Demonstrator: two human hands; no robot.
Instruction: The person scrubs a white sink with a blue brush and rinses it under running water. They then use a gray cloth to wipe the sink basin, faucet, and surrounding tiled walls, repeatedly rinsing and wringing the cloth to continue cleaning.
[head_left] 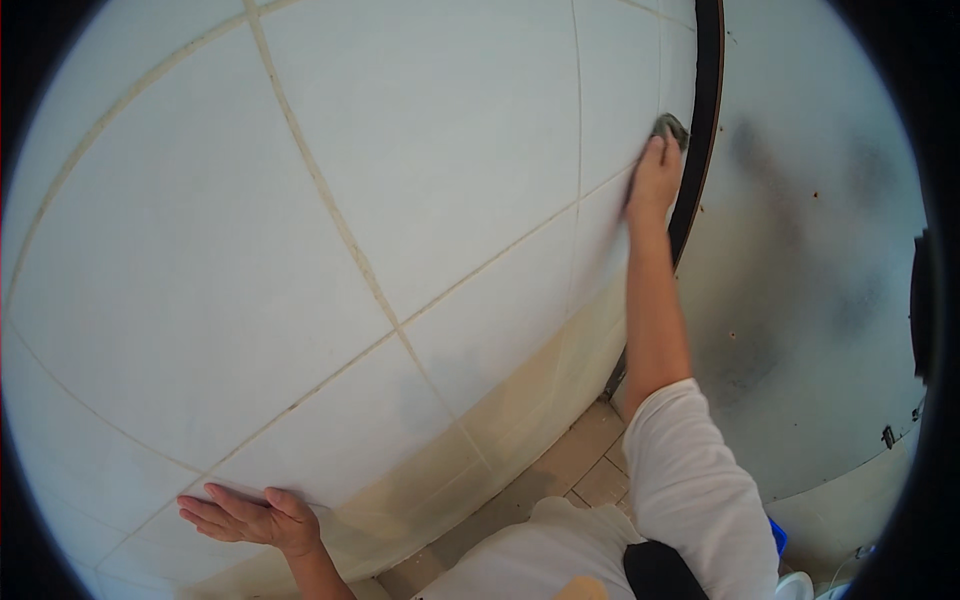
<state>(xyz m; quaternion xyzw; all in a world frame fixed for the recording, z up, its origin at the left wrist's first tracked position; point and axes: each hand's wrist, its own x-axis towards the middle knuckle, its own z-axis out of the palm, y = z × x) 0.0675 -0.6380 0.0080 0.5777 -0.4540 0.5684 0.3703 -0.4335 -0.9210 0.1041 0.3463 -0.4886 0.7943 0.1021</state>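
My right hand (655,180) reaches up along the white tiled wall (450,110), close to the dark frame at its right edge. Its fingers are closed round a grey-green cleaning cloth (670,129), which touches the tiles; the cloth's exact kind is hard to make out. Low on the left, my left hand (250,515) holds nothing, its fingers stretched out and the thumb apart. It is beside the wall's lower part, and whether the palm touches the tiles I cannot tell.
A dark vertical frame (708,100) borders the wall, with a frosted, spotted panel (800,300) beyond it. Brown floor tiles (600,480) show below. At the lower right stand a blue object (778,536) and a white container (795,586).
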